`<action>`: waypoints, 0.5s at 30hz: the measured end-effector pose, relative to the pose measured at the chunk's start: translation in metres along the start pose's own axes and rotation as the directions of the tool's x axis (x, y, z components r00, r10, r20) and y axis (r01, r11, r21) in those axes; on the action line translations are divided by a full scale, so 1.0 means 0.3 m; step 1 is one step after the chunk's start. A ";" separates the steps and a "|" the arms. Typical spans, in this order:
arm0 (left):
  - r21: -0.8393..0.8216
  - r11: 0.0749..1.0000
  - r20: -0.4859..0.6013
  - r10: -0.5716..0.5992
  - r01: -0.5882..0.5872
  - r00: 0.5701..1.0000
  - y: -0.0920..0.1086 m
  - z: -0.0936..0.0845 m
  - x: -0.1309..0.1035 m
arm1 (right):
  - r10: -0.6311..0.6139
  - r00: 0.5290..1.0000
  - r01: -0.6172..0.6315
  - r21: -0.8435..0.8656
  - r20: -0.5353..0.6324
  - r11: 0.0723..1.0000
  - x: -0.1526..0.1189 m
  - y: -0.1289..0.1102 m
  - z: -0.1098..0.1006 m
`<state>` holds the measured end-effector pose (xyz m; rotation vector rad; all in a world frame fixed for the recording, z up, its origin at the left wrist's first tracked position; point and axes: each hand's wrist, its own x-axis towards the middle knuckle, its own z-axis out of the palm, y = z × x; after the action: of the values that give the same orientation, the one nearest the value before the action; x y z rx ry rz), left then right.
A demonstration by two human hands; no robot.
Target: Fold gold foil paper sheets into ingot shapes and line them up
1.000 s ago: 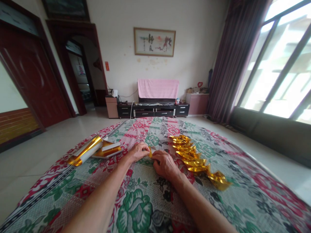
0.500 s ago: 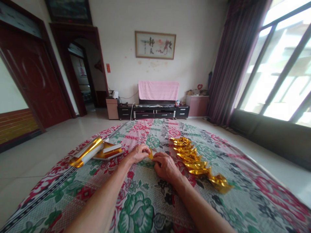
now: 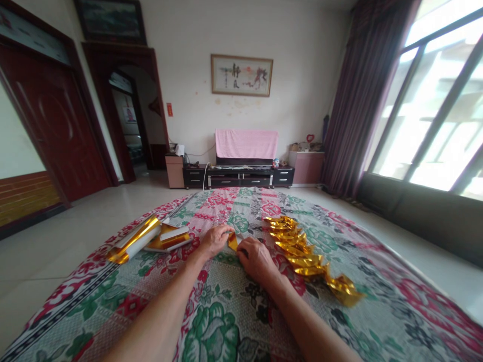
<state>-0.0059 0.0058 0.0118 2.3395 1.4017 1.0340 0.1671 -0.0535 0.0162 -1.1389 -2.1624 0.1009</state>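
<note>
Between my two hands is a small piece of gold foil paper (image 3: 233, 241), partly folded. My left hand (image 3: 216, 240) pinches its left side with the fingertips. On its right side, my right hand (image 3: 256, 256) has curled fingers closed on the paper. A row of several folded gold foil pieces (image 3: 298, 246) runs along the cloth to the right of my right hand. To the left of my left hand lie a loosely rolled gold and white sheet (image 3: 136, 240) and a stack of gold paper (image 3: 171, 237).
A flowered cloth (image 3: 211, 332) covers the round table. Beyond it stand a low black cabinet (image 3: 241, 178) and a screen under a pink towel (image 3: 246, 144). Curtains (image 3: 347, 100) hang by the window at right.
More of the gold foil paper shows between my hands, and its gold face has a clearer slanted edge. My hands have barely moved. The view has tilted up slightly.
</note>
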 end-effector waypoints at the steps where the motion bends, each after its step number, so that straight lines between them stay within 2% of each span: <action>1: 0.013 1.000 0.019 0.008 -0.009 1.000 -0.001 0.002 0.000 | -0.001 1.000 0.001 -0.007 0.005 1.000 0.001 -0.002 -0.001; 6: 0.066 0.998 0.034 0.009 -0.011 0.999 -0.002 0.007 0.001 | -0.010 1.000 0.010 -0.005 0.005 1.000 0.001 0.001 -0.003; 9: 0.067 0.997 0.016 -0.040 0.039 0.999 0.005 0.006 -0.002 | 0.026 1.000 -0.026 0.017 -0.018 1.000 -0.002 0.020 -0.003; 15: 0.026 0.995 0.055 -0.101 0.099 0.993 0.032 -0.010 -0.009 | 0.057 0.998 -0.056 0.017 -0.035 0.998 -0.008 0.049 -0.001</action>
<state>-0.0019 -0.0018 0.0177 2.2702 1.5008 0.9220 0.1786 -0.0464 0.0099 -1.1841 -2.0956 0.1223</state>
